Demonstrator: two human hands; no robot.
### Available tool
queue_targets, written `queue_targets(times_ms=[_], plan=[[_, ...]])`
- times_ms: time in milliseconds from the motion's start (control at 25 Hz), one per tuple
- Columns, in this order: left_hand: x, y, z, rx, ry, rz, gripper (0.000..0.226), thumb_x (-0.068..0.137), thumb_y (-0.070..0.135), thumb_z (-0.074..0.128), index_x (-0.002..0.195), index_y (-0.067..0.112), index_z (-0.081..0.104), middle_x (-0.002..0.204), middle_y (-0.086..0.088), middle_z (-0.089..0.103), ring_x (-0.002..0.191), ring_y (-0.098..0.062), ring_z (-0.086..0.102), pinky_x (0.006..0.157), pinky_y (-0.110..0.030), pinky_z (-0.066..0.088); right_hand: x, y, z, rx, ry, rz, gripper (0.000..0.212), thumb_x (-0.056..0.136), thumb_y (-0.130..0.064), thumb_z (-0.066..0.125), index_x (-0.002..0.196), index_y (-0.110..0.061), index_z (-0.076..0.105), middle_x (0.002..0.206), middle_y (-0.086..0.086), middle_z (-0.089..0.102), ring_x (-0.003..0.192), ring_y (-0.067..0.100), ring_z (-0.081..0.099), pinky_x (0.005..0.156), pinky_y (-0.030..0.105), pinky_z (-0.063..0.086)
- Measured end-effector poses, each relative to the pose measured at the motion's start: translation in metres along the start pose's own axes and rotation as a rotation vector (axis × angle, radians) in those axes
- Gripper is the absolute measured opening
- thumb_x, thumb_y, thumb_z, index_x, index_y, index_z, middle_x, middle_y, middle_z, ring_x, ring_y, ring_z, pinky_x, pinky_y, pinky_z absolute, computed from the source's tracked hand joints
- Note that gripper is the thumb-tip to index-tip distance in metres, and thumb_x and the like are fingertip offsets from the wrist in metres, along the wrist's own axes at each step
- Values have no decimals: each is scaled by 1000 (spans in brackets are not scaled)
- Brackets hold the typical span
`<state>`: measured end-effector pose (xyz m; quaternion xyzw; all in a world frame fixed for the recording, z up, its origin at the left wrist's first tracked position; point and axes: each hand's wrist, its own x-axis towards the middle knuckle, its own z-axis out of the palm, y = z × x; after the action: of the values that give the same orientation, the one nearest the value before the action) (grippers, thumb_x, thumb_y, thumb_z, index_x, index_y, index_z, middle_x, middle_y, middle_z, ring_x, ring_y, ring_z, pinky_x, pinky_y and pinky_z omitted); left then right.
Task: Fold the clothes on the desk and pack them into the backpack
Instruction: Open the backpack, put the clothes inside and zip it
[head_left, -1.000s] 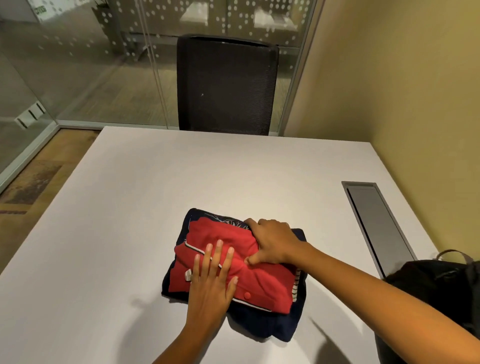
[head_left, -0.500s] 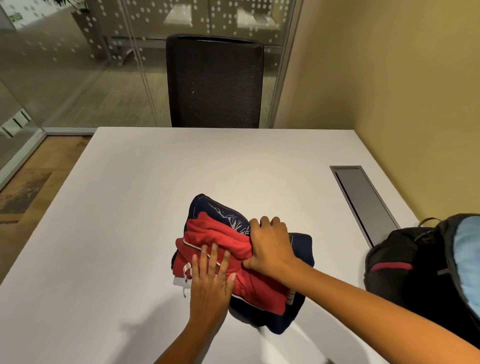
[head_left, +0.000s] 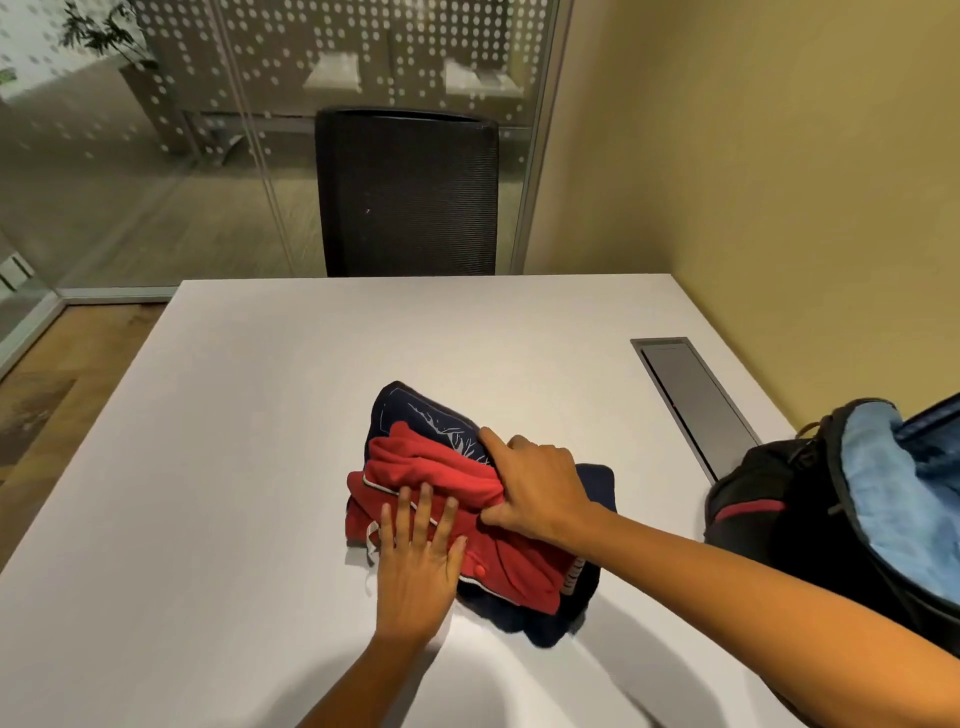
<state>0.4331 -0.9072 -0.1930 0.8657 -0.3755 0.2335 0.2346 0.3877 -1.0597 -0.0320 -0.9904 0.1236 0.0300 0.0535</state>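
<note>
Left hand (head_left: 415, 569) pressed flat on the folded clothes (head_left: 426, 462), right hand (head_left: 540, 488) clutching them: squeezing the stack between both should carry it neatly to the backpack (head_left: 769, 514).

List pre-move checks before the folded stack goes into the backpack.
1. Right hand grips red garment: ok.
2. Left hand flat on red garment: ok.
3. Navy garment lies under the red one: ok.
4. Fold tidy: not ok, red fabric is bunched under the right hand.
5. Backpack open: ok, blue lining shows.
6. Room inside backpack: cannot tell.
</note>
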Motion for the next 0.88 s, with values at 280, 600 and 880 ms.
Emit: queue_targets(times_ms=[280,600,880], plan=[[89,34,-31,-136,108,29,64,101,42,30,155,25,0,162,-6,-10,149,-28,-3,118,-53,7,-6,16,-90,-139,362,34,77,76,-46,64,140,-26,26,112,11,55,89,38,58,63,34,28],[201,158,-86,-732,252,183,78,98,52,35,151,30,-17,158,3,-25,149,-28,-11,121,-43,1,-65,73,-212,-439,855,270,77,72,-71,59,131,-23,43,100,7,61,72,35,61,51,31,27],[265,285,-114,-1047,284,398,103,91,41,58,147,29,-27,158,-8,-17,148,-38,-9,112,-62,22,-160,128,-247,-533,1118,535,79,74,-73,59,131,-19,46,109,7,62,76,34,62,51,31,37]])
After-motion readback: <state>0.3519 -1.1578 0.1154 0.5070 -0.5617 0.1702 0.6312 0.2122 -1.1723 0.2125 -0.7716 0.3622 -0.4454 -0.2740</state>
